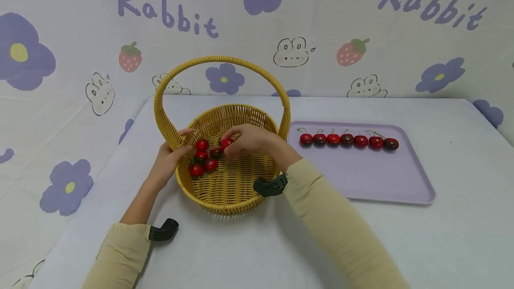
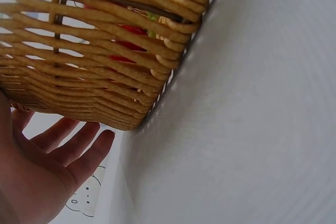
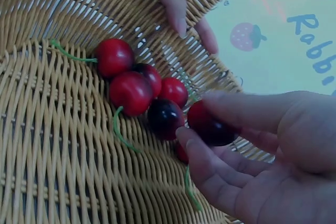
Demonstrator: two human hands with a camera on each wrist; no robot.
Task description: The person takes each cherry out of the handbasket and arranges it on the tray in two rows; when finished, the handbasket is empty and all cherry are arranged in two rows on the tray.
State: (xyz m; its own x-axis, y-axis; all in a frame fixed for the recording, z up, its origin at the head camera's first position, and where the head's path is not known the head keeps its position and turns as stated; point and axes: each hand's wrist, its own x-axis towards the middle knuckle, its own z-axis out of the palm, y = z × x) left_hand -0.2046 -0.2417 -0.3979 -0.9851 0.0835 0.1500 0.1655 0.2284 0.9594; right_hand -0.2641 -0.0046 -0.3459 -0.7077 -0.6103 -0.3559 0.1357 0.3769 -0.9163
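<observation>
A yellow wicker basket (image 1: 233, 191) with a tall arched handle stands on the table, several red cherries (image 1: 196, 170) gathered at its left inside. My left hand (image 1: 166, 162) holds the basket's left rim beside the handle's foot, thumb over the edge and fingers along the outside. In the left wrist view those fingers (image 2: 86, 153) lie against the woven wall. Inside the basket, my right hand (image 1: 254, 141) pinches a dark red cherry (image 3: 210, 127) between thumb and fingers, right beside the others. Green stems (image 3: 126, 132) show on some of them.
To the right of the basket lies a lilac tray (image 1: 373, 175) with a row of several stemmed cherries (image 1: 333, 140) along its far part. A patterned cloth (image 1: 249, 30) hangs behind the white table (image 1: 225, 253).
</observation>
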